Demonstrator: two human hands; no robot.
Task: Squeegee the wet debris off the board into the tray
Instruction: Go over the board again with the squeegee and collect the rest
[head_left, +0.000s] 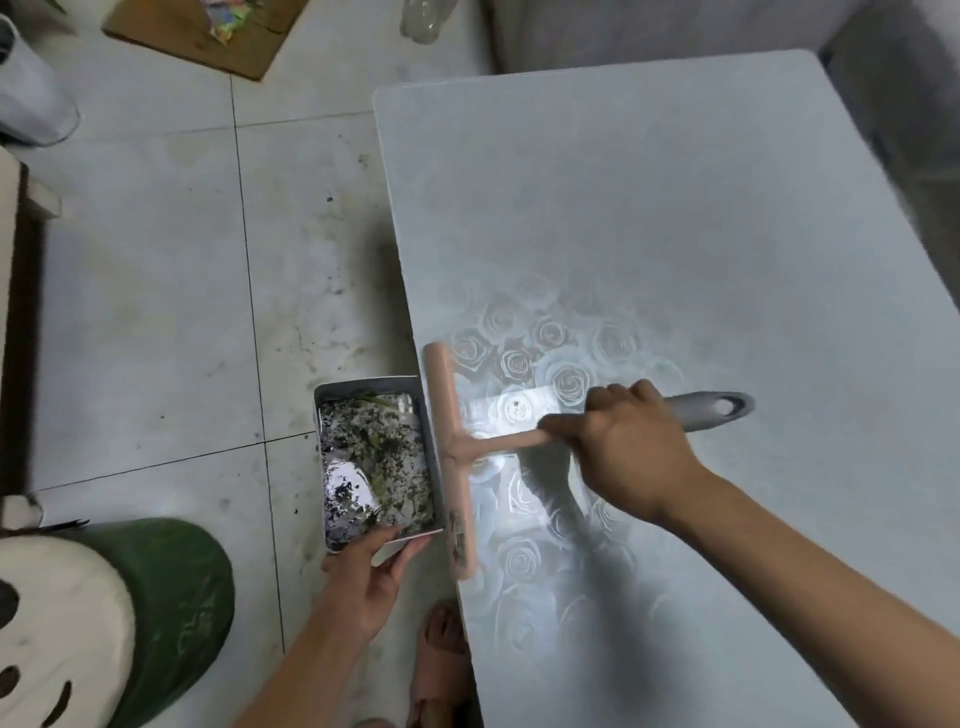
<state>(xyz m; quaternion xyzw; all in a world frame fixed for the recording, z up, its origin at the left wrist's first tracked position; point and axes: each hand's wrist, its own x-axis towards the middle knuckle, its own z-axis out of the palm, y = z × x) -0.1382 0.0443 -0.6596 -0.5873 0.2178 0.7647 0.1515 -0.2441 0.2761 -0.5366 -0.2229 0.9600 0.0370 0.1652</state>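
A pale grey board (675, 218) with a faint rose pattern fills the right half of the view. My right hand (631, 447) grips the handle of a pink squeegee (451, 452), whose grey handle end sticks out past my fist. Its blade lies along the board's left edge. A white rectangular tray (332, 395) sits just below that edge, touching the blade, and holds wet dark and green debris (374, 447). My left hand (366, 577) holds the tray by its near corner, thumb over the rim. A few dark specks cling to the blade's near end.
The tiled floor (156, 312) left of the board is speckled with dirt. A green bin (171, 587) with a white lid stands at the lower left. Cardboard (208, 36) lies at the top left. My sandalled foot (441, 665) is beside the board's near edge.
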